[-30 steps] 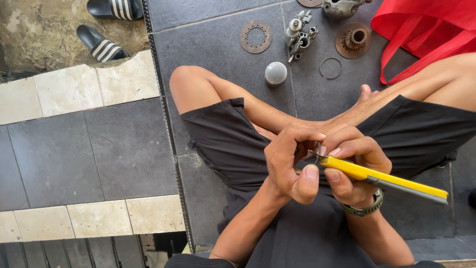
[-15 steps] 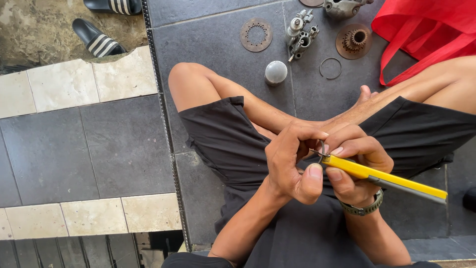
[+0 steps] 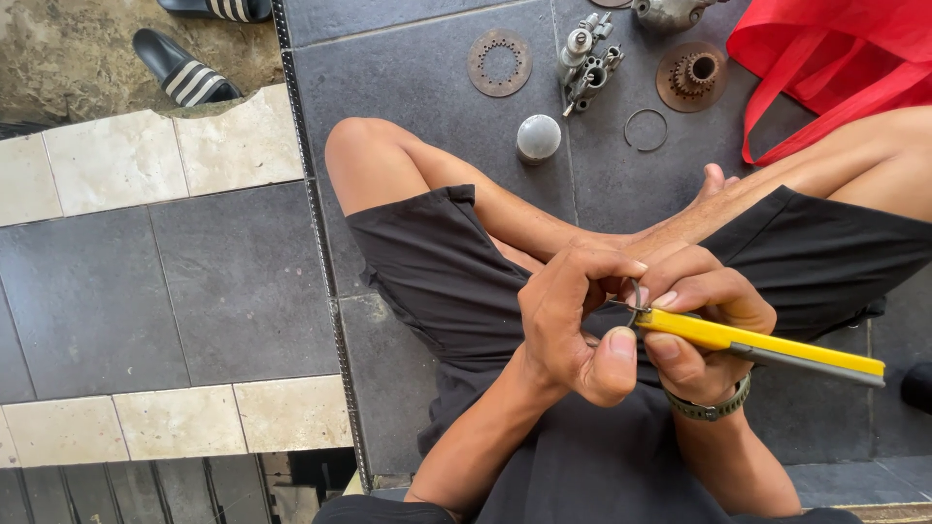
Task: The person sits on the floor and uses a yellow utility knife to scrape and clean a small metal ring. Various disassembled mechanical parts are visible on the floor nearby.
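the person is sitting cross-legged on dark floor tiles, and both hands are meeting over the lap. the right hand (image 3: pixel 704 325) is wrapping its fingers tight around a yellow-handled tool (image 3: pixel 757 342), whose handle is running out to the right with a grey strip along its lower edge; a watch band (image 3: pixel 714 408) is sitting on that wrist. the left hand (image 3: pixel 573 320) is curling closed just beside the tool's tip, its thumb and fingers pinching at a small metal ring (image 3: pixel 633 299) that is showing as a thin wire loop between the two hands; how firmly the ring is being held i cannot tell, since the fingers are covering most of it. the hands are touching each other at the tool's front end. on the tiles beyond the knees several parts are lying well apart from the hands: a rusty perforated disc (image 3: pixel 499 62), a grey rounded cap (image 3: pixel 538 137), a cluster of small metal fittings (image 3: pixel 585 61), a thin wire circle (image 3: pixel 645 129) and a rusty gear piece (image 3: pixel 691 76). a red cloth bag (image 3: pixel 835 58) is lying at the upper right, and striped black sandals (image 3: pixel 180 70) are resting at the upper left.
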